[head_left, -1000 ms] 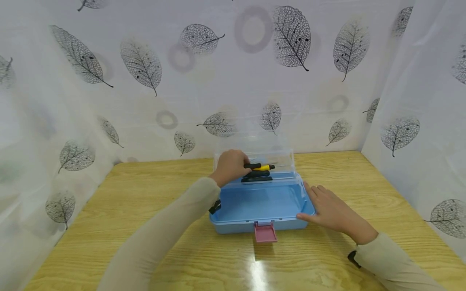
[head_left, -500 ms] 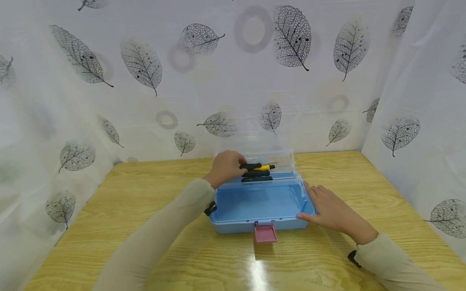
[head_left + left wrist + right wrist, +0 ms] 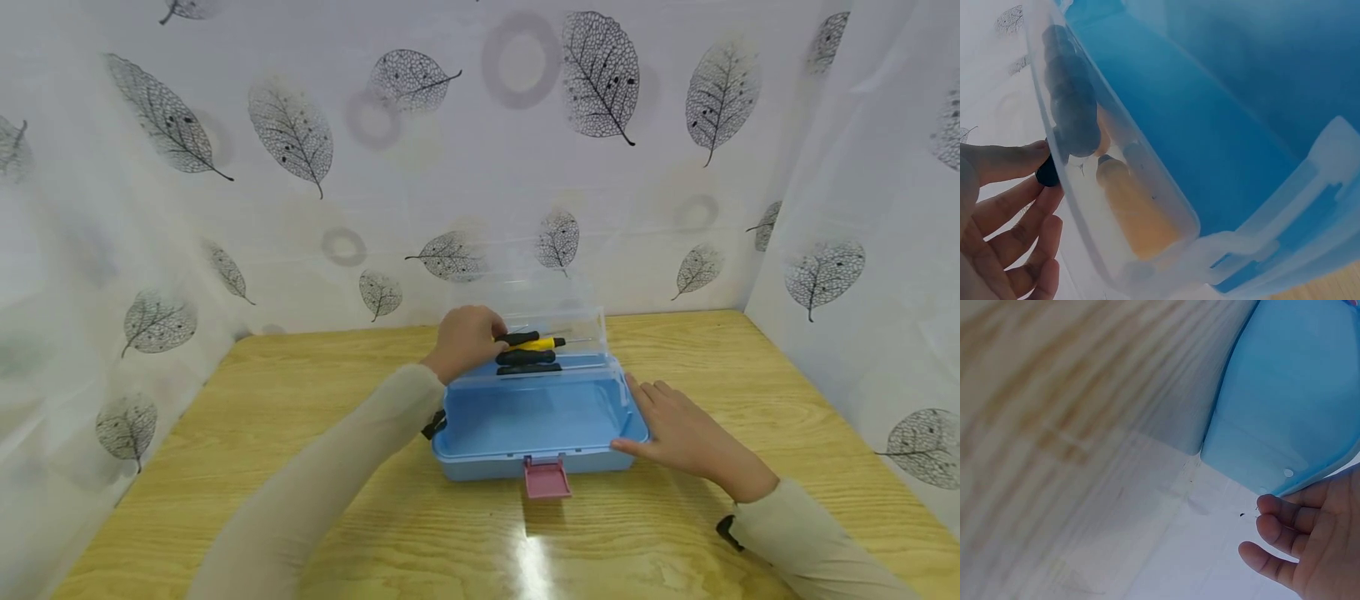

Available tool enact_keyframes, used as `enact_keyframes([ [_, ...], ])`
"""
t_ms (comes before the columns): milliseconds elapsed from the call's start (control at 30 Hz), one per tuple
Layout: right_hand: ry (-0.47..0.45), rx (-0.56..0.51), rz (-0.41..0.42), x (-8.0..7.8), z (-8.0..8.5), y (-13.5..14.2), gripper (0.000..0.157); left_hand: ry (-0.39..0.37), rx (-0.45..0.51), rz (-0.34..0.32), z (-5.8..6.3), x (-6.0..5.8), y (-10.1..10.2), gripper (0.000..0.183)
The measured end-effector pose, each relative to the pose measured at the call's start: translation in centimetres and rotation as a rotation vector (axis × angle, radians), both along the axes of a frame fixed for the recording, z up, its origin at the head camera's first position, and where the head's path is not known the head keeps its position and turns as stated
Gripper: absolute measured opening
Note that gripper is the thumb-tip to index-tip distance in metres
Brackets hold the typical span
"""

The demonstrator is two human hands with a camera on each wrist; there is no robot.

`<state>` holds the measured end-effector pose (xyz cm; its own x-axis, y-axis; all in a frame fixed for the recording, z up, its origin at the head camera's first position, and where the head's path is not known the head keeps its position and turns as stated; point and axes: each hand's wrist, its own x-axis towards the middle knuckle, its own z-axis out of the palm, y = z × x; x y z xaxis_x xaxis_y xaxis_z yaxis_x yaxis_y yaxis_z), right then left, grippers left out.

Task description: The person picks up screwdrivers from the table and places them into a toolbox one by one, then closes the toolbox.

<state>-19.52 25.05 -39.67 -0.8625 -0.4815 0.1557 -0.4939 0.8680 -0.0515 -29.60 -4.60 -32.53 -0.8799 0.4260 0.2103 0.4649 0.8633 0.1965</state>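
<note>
In the head view my left hand (image 3: 467, 337) pinches the end of a black-handled screwdriver (image 3: 523, 337) over a clear tray (image 3: 1166, 212). The left wrist view has thumb and index finger on that handle's end at the tray's outer wall. A yellow-handled screwdriver (image 3: 542, 344) lies beside it, and more black handles (image 3: 527, 357) lie nearer me. The tray belongs to an open blue toolbox (image 3: 540, 421). My right hand (image 3: 678, 429) rests against the toolbox's right end, thumb at the front corner rim, the other fingers along the side wall.
A pink latch (image 3: 547, 481) hangs down at the toolbox's front. Its transparent lid (image 3: 525, 292) stands raised at the back. The wooden table (image 3: 315, 383) ends at a white leaf-print curtain (image 3: 480, 192) behind and on both sides.
My left hand has shifted a little to the left, and the black screwdriver's handle moved with it and now tilts slightly. The right hand and toolbox have stayed in place.
</note>
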Motion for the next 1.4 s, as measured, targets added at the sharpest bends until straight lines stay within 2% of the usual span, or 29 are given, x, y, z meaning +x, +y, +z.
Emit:
enact_keyframes([
  [300,0.009,0.001,0.004,-0.1,0.2,-0.1,0.098,0.011,-0.022,-0.013,-0.3,-0.6,0.6,0.015],
  [700,-0.008,0.001,0.0,-0.1,0.4,-0.1,0.097,0.041,-0.04,-0.039,-0.2,-0.6,1.1,0.011],
  [1000,-0.009,-0.003,0.003,0.0,0.3,-0.1,0.097,0.037,-0.113,-0.012,-0.1,-0.6,1.6,0.013],
  [1400,-0.007,-0.005,-0.004,0.0,0.2,-0.1,0.098,0.029,-0.097,-0.022,-0.2,-0.5,1.4,0.013],
])
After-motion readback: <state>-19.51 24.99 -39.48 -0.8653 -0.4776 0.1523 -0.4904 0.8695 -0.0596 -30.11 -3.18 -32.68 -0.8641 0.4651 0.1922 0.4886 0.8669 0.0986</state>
